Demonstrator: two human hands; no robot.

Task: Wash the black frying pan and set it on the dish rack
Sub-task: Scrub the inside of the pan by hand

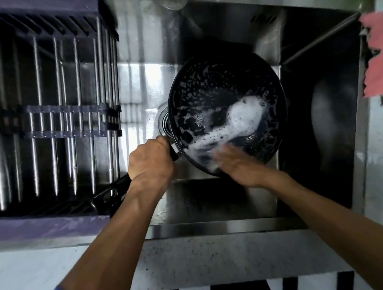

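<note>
The black frying pan (225,95) is held tilted over the steel sink (142,48), its inside streaked with white foam and bubbles. My left hand (150,162) grips its black handle, whose end pokes out below my wrist toward the dish rack. My right hand (235,162) is blurred and lies inside the pan at its near rim, fingers in the foam. Whether it holds a sponge is hidden by the blur. The dish rack (53,120), purple-framed with metal bars, stands to the left of the sink.
A glass (163,122) sits in the sink just left of the pan, partly behind it. A dark wok (332,125) lies in the right basin. A pink cloth (377,55) hangs at the right edge. The stone counter edge (213,253) runs in front.
</note>
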